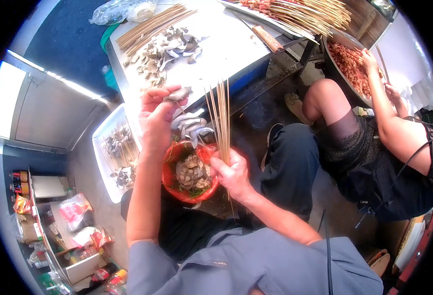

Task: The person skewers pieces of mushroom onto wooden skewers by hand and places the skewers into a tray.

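Note:
My left hand [157, 105] is raised, its thumb and fingers pinching a grey oyster mushroom piece [179, 94]. My right hand [232, 173] is closed round a bundle of thin bamboo skewers [223, 115] that point up and away from me. Just left of the bundle, several mushroom pieces [195, 129] sit stacked in a row, apparently threaded on one skewer that is mostly hidden. Under both hands stands a container lined with a red plastic bag [169, 169], with pale mushroom pieces [193, 173] in it.
A white table [231, 54] ahead bears a mushroom pile [169, 51], loose skewers [150, 27], a wooden-handled knife [268, 39] and a tray of meat skewers [300, 14]. A white tub [103, 142] holds mushroom skewers. At right, a co-worker's hands [371, 64] are at a meat basin [327, 54].

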Available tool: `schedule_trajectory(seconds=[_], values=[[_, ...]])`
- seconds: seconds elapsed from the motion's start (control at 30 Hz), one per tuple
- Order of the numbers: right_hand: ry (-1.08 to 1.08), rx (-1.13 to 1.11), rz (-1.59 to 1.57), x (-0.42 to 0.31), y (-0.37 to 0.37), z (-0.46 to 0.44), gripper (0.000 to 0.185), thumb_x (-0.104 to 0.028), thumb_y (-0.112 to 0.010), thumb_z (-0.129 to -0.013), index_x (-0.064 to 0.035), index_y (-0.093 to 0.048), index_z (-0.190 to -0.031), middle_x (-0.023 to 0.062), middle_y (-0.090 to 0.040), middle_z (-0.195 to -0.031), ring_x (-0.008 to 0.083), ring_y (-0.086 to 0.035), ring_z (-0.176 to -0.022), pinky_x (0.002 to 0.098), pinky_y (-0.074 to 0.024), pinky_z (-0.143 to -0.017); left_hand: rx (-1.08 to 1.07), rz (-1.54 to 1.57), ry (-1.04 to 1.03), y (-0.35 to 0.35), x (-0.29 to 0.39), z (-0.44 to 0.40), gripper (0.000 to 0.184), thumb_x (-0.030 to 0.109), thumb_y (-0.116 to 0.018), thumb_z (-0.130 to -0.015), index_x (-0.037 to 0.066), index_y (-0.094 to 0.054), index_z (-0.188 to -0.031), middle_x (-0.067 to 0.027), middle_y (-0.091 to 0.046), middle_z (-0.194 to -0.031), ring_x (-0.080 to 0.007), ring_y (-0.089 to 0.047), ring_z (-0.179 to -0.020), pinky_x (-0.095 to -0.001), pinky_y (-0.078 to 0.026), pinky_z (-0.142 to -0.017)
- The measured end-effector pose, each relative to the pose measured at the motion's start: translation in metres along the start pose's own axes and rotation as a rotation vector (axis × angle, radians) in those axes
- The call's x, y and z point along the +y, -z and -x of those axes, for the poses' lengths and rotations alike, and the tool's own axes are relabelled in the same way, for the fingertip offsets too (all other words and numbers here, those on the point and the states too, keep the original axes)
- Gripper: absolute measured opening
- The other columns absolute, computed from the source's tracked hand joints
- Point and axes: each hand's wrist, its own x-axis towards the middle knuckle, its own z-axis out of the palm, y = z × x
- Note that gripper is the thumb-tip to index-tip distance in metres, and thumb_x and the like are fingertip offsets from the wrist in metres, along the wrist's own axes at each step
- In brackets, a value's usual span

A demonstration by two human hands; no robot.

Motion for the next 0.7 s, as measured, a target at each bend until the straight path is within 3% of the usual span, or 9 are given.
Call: schedule_trajectory(seconds=[0.17, 0.23, 0.27, 0.3, 0.5, 0.57, 0.7], values=[[-0.002, 0.041, -0.005, -0.006, -0.001, 0.001, 0.008, -0.012, -0.059, -0.093, -0.0049, -0.056, -0.094, -0.0015, -0.058, -0.068, 0.0046, -0.052, -0.057, 0.0199, -0.0391, -0.049, -0.095, 0.011, 0.112, -0.003, 0.001, 0.005, 0.018, 0.002, -0.047, -0.084, 0.001, -0.057, -0.099, -0.0263, -0.061, -0.117, -0.0277, -0.064, -0.102, -0.0395, -0.052, -0.093], [0.005, 0.046, 0.011, -0.007, 0.001, 0.000, 0.008, -0.012, -0.059, -0.093, -0.0050, -0.056, -0.094, -0.0012, -0.057, -0.068, 0.0048, -0.051, -0.057, 0.0198, -0.0384, -0.049, -0.246, -0.003, 0.134, -0.003, 0.003, 0.005, 0.021, 0.008, -0.045, -0.086, -0.002, -0.058, -0.100, -0.0282, -0.059, -0.121, -0.0291, -0.063, -0.103, -0.0399, -0.050, -0.094], [0.009, 0.045, 0.009, -0.007, 0.001, -0.001, 0.008, -0.012, -0.059, -0.093, -0.0050, -0.056, -0.094, -0.0012, -0.057, -0.068, 0.0048, -0.051, -0.057, 0.0198, -0.0384, -0.049, -0.237, -0.030, 0.266, -0.008, 0.008, 0.009, 0.023, 0.010, -0.044, -0.086, -0.003, -0.058, -0.099, -0.0286, -0.059, -0.121, -0.0298, -0.063, -0.103, -0.0398, -0.050, -0.094], [0.017, 0.056, -0.040, -0.007, 0.001, 0.000, 0.007, -0.012, -0.059, -0.093, -0.0051, -0.056, -0.094, -0.0013, -0.057, -0.068, 0.0047, -0.051, -0.057, 0.0197, -0.0381, -0.049, -0.244, -0.026, 0.269, -0.008, 0.005, 0.011, 0.024, 0.010, -0.044, -0.087, -0.004, -0.058, -0.100, -0.0286, -0.060, -0.119, -0.0296, -0.062, -0.104, -0.0398, -0.050, -0.093], [0.001, 0.062, -0.078, -0.014, 0.001, 0.000, 0.007, -0.012, -0.059, -0.093, -0.0058, -0.056, -0.094, -0.0014, -0.057, -0.067, 0.0040, -0.049, -0.054, 0.0192, -0.0371, -0.048, -0.201, -0.240, 0.271, -0.017, 0.023, 0.003, 0.023, 0.009, -0.047, -0.091, -0.004, -0.060, -0.105, -0.0201, -0.064, -0.115, -0.0228, -0.065, -0.099, -0.0356, -0.053, -0.086], [-0.017, 0.053, -0.068, -0.015, 0.001, 0.001, 0.006, -0.012, -0.059, -0.093, -0.0059, -0.056, -0.094, -0.0014, -0.057, -0.067, 0.0037, -0.048, -0.054, 0.0192, -0.0369, -0.048, -0.083, -0.422, 0.041, -0.008, 0.026, -0.016, 0.018, 0.006, -0.052, -0.092, -0.003, -0.062, -0.105, -0.0149, -0.067, -0.108, -0.0184, -0.066, -0.091, -0.0303, -0.054, -0.080], [-0.038, 0.045, -0.069, -0.014, 0.002, 0.001, 0.007, -0.012, -0.059, -0.093, -0.0055, -0.057, -0.095, -0.0014, -0.057, -0.067, 0.0035, -0.048, -0.053, 0.0193, -0.0371, -0.048, 0.107, -0.710, -0.165, 0.016, 0.024, -0.066, 0.011, 0.006, -0.059, -0.090, -0.001, -0.066, -0.096, -0.0064, -0.068, -0.089, -0.0131, -0.065, -0.074, -0.0222, -0.049, -0.066]])
